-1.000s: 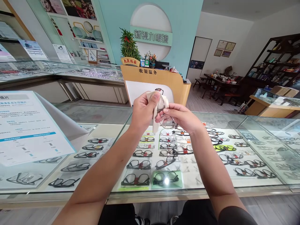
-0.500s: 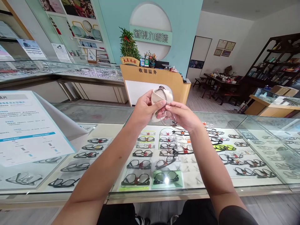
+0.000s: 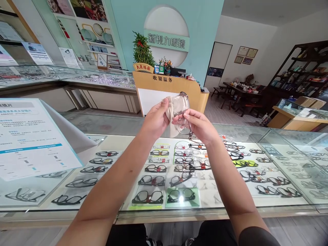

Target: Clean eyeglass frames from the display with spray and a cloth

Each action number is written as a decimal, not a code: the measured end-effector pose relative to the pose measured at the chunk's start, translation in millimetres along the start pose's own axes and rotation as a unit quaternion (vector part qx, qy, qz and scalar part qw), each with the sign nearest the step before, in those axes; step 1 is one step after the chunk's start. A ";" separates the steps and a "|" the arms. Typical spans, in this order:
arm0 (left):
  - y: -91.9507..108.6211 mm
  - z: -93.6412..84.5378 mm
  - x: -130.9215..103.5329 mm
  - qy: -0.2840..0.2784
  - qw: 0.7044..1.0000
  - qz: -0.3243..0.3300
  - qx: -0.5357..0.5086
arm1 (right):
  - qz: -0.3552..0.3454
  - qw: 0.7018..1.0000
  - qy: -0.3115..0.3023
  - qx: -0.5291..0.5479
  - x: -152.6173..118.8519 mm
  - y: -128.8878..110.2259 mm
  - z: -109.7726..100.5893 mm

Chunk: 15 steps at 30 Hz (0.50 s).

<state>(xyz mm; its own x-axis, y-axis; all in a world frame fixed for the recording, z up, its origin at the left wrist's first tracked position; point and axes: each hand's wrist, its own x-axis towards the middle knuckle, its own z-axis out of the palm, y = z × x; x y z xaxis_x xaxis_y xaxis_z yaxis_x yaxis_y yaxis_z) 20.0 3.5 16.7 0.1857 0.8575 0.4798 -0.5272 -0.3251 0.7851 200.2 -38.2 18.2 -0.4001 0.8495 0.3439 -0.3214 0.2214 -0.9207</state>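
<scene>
In front of me, above the glass counter, I hold a pair of eyeglasses [image 3: 183, 126] with a thin frame and clear lenses. My right hand [image 3: 201, 123] pinches the frame near the bridge between thumb and fingers. A cream-coloured cleaning cloth [image 3: 173, 129] hangs from my left hand [image 3: 158, 118], its fingers closed on it behind the upper lens. The cloth lies against that lens, while the lower lens stands uncovered. Some of the left fingertips are hidden behind the cloth.
Below my arms is a glass display counter [image 3: 215, 213] with rows of eyeglasses inside. A white printed sign [image 3: 33, 136] stands on its left. Beyond are a wooden cashier desk [image 3: 176, 83] with a potted plant [image 3: 142, 51], and further showcases [image 3: 102, 97] at the left.
My left thumb has lifted off the front of the upper lens and moved up and left. The cloth has opened out and hangs lower. My right hand keeps its pinch on the frame.
</scene>
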 end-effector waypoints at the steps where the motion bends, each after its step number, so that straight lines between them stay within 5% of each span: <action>1: -0.9 -1.0 0.6 0.011 1.000 0.001 -0.001 | -0.008 1.000 0.010 -0.002 -0.4 -1.5 -1.3; 8: -0.6 5.7 -10.2 -0.012 0.999 -0.034 0.018 | -0.108 0.982 0.148 -0.037 3.2 -4.0 -10.5; 15: -1.3 23.5 -24.3 -0.071 0.993 -0.082 0.047 | -0.094 0.985 0.146 0.016 6.5 3.2 -4.6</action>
<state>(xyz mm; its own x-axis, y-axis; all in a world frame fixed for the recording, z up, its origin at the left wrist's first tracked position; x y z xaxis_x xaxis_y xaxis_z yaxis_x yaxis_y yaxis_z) 35.6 -26.3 13.2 0.3815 0.8391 0.3878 -0.4021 -0.2271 0.8870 200.5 -29.8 16.6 -0.0678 0.8976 0.4355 -0.3954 0.3766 -0.8378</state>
